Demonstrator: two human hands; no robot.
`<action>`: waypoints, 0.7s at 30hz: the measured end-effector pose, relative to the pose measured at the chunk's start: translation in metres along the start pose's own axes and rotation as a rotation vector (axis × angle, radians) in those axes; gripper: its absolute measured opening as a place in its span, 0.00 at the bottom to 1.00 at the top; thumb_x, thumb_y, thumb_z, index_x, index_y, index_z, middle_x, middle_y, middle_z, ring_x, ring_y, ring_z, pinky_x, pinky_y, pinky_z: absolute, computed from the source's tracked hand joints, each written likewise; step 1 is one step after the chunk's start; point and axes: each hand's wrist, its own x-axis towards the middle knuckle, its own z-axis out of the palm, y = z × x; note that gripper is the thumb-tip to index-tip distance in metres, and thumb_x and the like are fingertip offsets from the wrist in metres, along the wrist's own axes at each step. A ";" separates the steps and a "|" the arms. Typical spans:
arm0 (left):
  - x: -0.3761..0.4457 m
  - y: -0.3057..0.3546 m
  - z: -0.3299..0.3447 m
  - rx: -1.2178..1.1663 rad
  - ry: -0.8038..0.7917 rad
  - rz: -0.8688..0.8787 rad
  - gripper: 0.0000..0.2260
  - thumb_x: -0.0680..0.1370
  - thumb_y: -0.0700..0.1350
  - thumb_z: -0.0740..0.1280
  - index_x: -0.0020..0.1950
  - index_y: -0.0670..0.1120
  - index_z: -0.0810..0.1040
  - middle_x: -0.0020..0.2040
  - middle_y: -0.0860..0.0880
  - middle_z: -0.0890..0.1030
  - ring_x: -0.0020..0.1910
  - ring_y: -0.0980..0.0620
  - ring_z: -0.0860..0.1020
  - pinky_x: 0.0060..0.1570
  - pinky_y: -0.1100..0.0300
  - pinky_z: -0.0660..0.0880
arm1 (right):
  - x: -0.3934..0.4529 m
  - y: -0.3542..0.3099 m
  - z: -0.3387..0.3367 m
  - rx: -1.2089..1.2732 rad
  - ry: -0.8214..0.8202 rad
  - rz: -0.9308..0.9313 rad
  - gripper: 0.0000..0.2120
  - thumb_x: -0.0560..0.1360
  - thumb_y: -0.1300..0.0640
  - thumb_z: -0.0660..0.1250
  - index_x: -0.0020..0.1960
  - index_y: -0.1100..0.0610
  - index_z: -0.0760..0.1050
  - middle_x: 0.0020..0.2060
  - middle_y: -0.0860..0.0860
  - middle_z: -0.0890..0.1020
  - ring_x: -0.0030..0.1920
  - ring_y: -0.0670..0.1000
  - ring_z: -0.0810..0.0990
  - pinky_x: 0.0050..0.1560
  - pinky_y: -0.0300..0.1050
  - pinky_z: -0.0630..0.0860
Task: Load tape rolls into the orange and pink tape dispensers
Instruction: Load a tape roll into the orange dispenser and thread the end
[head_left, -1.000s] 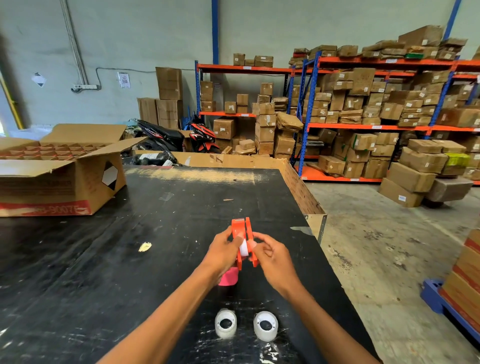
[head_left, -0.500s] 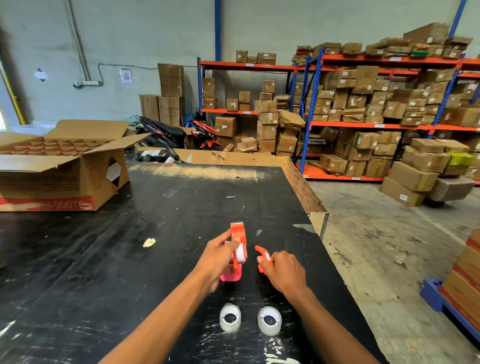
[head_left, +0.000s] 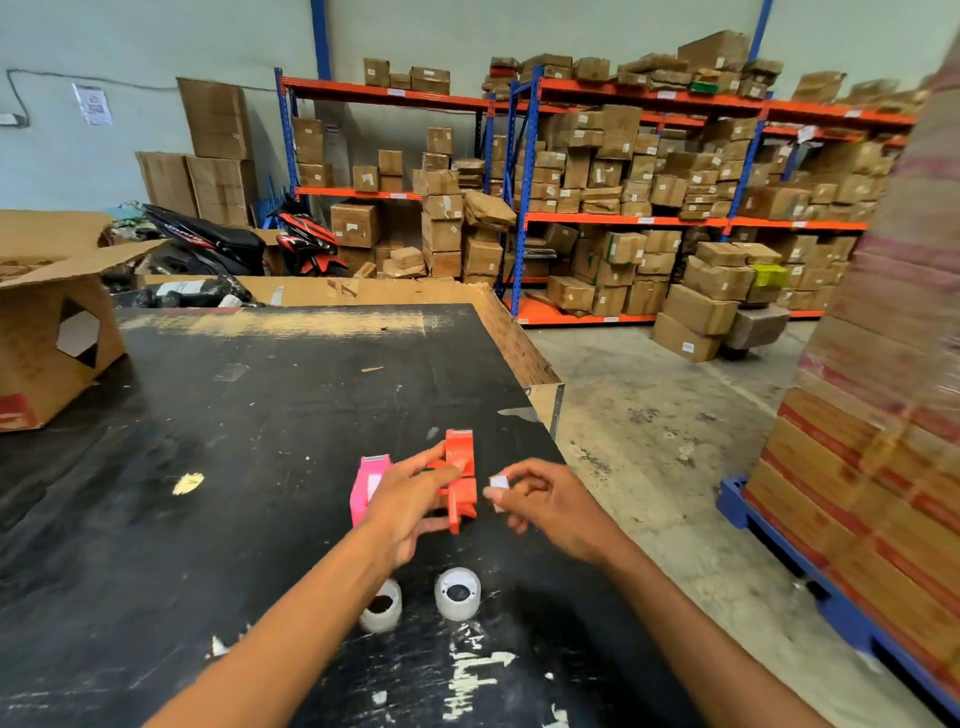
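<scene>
Left hand (head_left: 410, 501) grips the orange tape dispenser (head_left: 460, 475) low over the table (head_left: 260, 441). Right hand (head_left: 553, 506) pinches a small white piece (head_left: 498, 483), probably a spent core. The pink tape dispenser (head_left: 366, 491) stands just beside, and two tape rolls (head_left: 457, 592) lie nearer. Advice: set the piece aside and seat a roll square on the hub. No writing legible; the box labels are blurred.

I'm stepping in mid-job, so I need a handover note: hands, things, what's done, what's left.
Left hand: holds the orange dispenser.
Right hand: pinches a small white piece; I cannot tell what it is.
Pink dispenser: on the table, just left of the left hand.
Left roll and right roll: on the table nearer the person, untouched.
Done: no loaded roll visible.
Left: load one roll into each dispenser.
</scene>
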 end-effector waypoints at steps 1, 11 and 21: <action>0.000 0.001 -0.003 0.015 0.004 0.008 0.17 0.77 0.42 0.68 0.65 0.50 0.75 0.49 0.41 0.84 0.37 0.48 0.82 0.35 0.56 0.80 | -0.005 0.003 -0.008 -0.146 -0.019 0.028 0.13 0.69 0.52 0.75 0.49 0.58 0.79 0.38 0.58 0.81 0.36 0.49 0.77 0.39 0.44 0.74; -0.023 -0.009 -0.019 0.083 0.048 0.126 0.17 0.76 0.54 0.67 0.62 0.50 0.78 0.42 0.42 0.86 0.33 0.47 0.83 0.35 0.55 0.84 | -0.025 -0.002 0.012 -0.921 -0.253 0.092 0.28 0.66 0.36 0.72 0.57 0.53 0.78 0.55 0.55 0.78 0.58 0.56 0.76 0.50 0.49 0.76; -0.040 -0.017 -0.059 0.009 0.102 0.135 0.17 0.76 0.45 0.68 0.66 0.52 0.76 0.42 0.47 0.86 0.36 0.51 0.84 0.36 0.49 0.83 | -0.011 -0.004 0.062 -0.334 -0.102 0.061 0.25 0.72 0.50 0.72 0.65 0.57 0.73 0.46 0.55 0.83 0.49 0.55 0.80 0.56 0.54 0.78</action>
